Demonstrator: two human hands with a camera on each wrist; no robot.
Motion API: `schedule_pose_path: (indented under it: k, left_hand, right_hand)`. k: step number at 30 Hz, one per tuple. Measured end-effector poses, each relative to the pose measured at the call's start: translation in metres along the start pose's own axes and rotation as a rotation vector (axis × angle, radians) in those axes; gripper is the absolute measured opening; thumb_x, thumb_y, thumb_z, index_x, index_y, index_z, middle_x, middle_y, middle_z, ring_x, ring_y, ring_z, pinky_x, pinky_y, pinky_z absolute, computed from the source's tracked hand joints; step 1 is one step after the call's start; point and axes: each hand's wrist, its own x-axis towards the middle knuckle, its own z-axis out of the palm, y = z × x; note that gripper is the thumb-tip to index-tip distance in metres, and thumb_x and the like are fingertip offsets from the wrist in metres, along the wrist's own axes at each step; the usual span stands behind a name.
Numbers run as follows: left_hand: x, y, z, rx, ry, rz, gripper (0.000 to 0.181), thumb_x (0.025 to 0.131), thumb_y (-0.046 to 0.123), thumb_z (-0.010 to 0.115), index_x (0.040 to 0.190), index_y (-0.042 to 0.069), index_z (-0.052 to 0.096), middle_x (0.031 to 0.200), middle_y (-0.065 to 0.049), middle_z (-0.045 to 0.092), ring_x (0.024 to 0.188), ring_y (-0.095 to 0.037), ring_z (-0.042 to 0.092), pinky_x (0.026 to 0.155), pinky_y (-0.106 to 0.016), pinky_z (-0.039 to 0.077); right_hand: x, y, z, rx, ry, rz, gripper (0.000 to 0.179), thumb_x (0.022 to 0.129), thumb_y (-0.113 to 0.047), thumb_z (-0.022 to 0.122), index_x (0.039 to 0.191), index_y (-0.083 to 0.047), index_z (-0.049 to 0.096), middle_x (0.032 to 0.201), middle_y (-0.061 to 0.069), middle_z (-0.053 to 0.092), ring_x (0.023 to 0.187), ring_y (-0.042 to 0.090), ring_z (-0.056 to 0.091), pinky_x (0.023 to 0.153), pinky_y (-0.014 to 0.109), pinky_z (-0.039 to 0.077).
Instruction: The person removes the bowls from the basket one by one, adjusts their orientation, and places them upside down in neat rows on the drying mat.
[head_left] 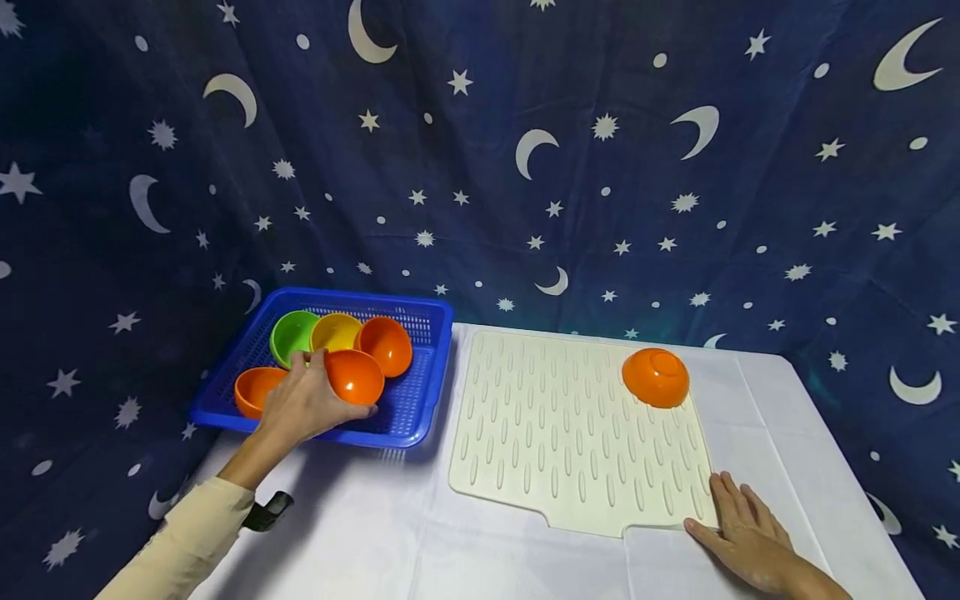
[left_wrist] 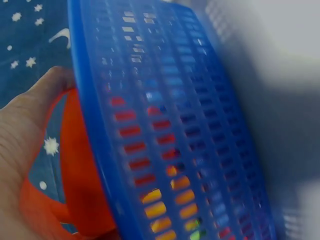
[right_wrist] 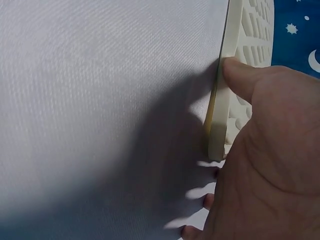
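Note:
My left hand [head_left: 306, 404] grips an orange bowl [head_left: 355, 379] by its side, over the front of a blue plastic basket [head_left: 431, 329]. The bowl's opening faces up toward the head camera. In the left wrist view the basket's slotted wall partly hides that bowl. Around it in the basket sit a green bowl [head_left: 288, 335], a yellow bowl [head_left: 336, 331] and two more orange bowls, one at the right [head_left: 388, 346] and one at the left [head_left: 255, 390]. My right hand [head_left: 746, 533] rests at the front right corner of a cream draining mat [head_left: 555, 442], thumb on its edge, fingers spread.
An orange bowl [head_left: 656, 377] lies upside down at the mat's back right corner. Basket and mat stand side by side on a table with a white cloth [head_left: 360, 525]. A dark blue curtain [head_left: 480, 150] with moons and stars hangs behind and at the sides.

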Motion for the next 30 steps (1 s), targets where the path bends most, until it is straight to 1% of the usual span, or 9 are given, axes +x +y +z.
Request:
schedule_pose_path:
  k: [2, 7, 10, 14, 18, 22, 26, 30]
  left_hand:
    - [-0.002, 0.007, 0.001, -0.023, 0.026, 0.005, 0.117, 0.045, 0.075, 0.068, 0.126, -0.003, 0.037, 0.099, -0.022, 0.037, 0.065, -0.035, 0.053, 0.051, -0.045, 0.047]
    - [-0.003, 0.024, 0.008, -0.096, 0.090, 0.004, 0.116, 0.047, 0.077, 0.065, 0.128, 0.000, 0.038, 0.105, -0.021, 0.036, 0.072, -0.037, 0.054, 0.055, -0.048, 0.048]
    - [-0.004, 0.035, 0.011, -0.137, 0.116, -0.004, 0.116, 0.047, 0.078, 0.064, 0.130, 0.002, 0.037, 0.107, -0.019, 0.036, 0.074, -0.036, 0.054, 0.058, -0.048, 0.048]
    - [-0.005, 0.047, 0.014, -0.163, 0.135, 0.002, 0.116, 0.047, 0.078, 0.064, 0.132, 0.003, 0.037, 0.108, -0.017, 0.036, 0.075, -0.034, 0.054, 0.060, -0.047, 0.048]
    - [-0.006, 0.057, 0.015, -0.158, 0.127, 0.025, 0.115, 0.047, 0.079, 0.063, 0.130, 0.003, 0.038, 0.109, -0.018, 0.038, 0.076, -0.034, 0.053, 0.061, -0.048, 0.048]
    - [-0.009, 0.063, 0.014, -0.166, 0.135, 0.032, 0.115, 0.048, 0.079, 0.063, 0.130, 0.002, 0.038, 0.111, -0.019, 0.038, 0.077, -0.034, 0.053, 0.063, -0.049, 0.047]
    - [-0.014, 0.066, 0.012, -0.187, 0.153, 0.028, 0.115, 0.047, 0.077, 0.065, 0.130, 0.002, 0.038, 0.114, -0.018, 0.038, 0.078, -0.034, 0.054, 0.063, -0.049, 0.048]
    - [-0.017, 0.072, 0.013, -0.207, 0.154, 0.051, 0.114, 0.048, 0.076, 0.066, 0.131, 0.002, 0.038, 0.116, -0.018, 0.038, 0.081, -0.035, 0.054, 0.064, -0.049, 0.049]
  right_hand:
    - [0.001, -0.001, -0.003, -0.015, 0.010, -0.011, 0.097, 0.085, -0.059, 0.044, 0.139, 0.010, 0.003, 0.142, 0.032, -0.001, 0.121, 0.055, -0.003, 0.082, 0.073, -0.001]
    - [0.004, -0.008, -0.017, -0.095, 0.033, -0.044, 0.095, 0.084, -0.061, 0.044, 0.137, 0.013, 0.013, 0.138, 0.035, 0.012, 0.118, 0.057, 0.010, 0.080, 0.074, 0.014]
    - [0.006, -0.010, -0.021, -0.121, 0.043, -0.065, 0.093, 0.084, -0.060, 0.045, 0.135, 0.014, 0.018, 0.136, 0.037, 0.016, 0.116, 0.057, 0.014, 0.080, 0.072, 0.019]
    - [0.006, -0.010, -0.020, -0.132, 0.044, -0.076, 0.093, 0.084, -0.060, 0.046, 0.134, 0.014, 0.020, 0.135, 0.037, 0.017, 0.114, 0.058, 0.016, 0.080, 0.071, 0.021]
    - [0.005, -0.007, -0.019, -0.141, 0.052, -0.065, 0.093, 0.083, -0.062, 0.045, 0.135, 0.012, 0.020, 0.135, 0.036, 0.018, 0.113, 0.057, 0.017, 0.077, 0.071, 0.024]
    - [0.004, -0.005, -0.017, -0.140, 0.065, -0.068, 0.093, 0.083, -0.062, 0.045, 0.135, 0.012, 0.020, 0.135, 0.035, 0.018, 0.113, 0.057, 0.017, 0.077, 0.071, 0.024]
    - [0.004, -0.007, -0.014, -0.122, 0.054, -0.065, 0.094, 0.083, -0.062, 0.045, 0.135, 0.011, 0.020, 0.136, 0.035, 0.017, 0.114, 0.057, 0.017, 0.078, 0.071, 0.022]
    - [0.002, -0.008, -0.012, -0.122, 0.055, -0.048, 0.094, 0.083, -0.062, 0.046, 0.135, 0.012, 0.020, 0.136, 0.035, 0.017, 0.113, 0.057, 0.017, 0.077, 0.072, 0.023]
